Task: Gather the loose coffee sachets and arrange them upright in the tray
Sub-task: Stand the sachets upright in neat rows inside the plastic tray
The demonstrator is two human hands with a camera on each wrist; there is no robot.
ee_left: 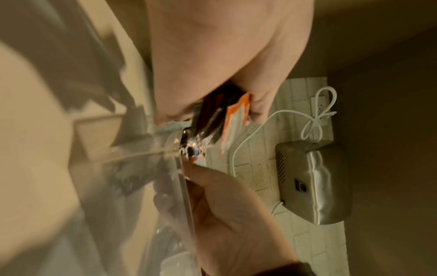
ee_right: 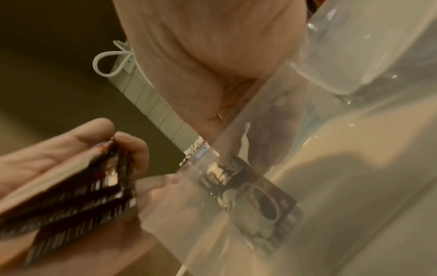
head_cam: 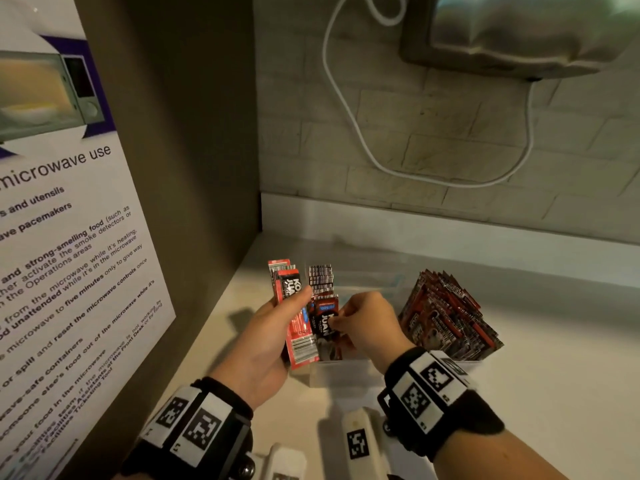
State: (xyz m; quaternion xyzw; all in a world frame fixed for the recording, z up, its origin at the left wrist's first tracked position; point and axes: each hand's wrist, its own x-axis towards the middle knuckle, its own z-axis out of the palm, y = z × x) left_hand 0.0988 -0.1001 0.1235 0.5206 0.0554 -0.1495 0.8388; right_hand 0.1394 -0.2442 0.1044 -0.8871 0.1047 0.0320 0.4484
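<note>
While the clear tray (head_cam: 341, 375) sits on the counter (head_cam: 554, 358) with packed sachets (head_cam: 446, 320) in its right part, the left hand (head_cam: 266, 344) grips a bunch of red sachets (head_cam: 294, 313), and the right hand (head_cam: 367, 323) pinches a dark sachet (head_cam: 323, 318) upright in the tray's left part.

left hand (head_cam: 266, 337): just left of the right hand (head_cam: 369, 323), gripping a bundle of sachets (head_cam: 294, 313) that stands beside the tray's left end
right hand: reaching into the tray (head_cam: 343, 372), pinching a sachet (head_cam: 325, 323) upright in its left part
packed sachets (head_cam: 446, 317): in the tray, right of the right hand
counter (head_cam: 554, 375): under tray and hands
cable (head_cam: 346, 109): on the wall behind both hands
</note>
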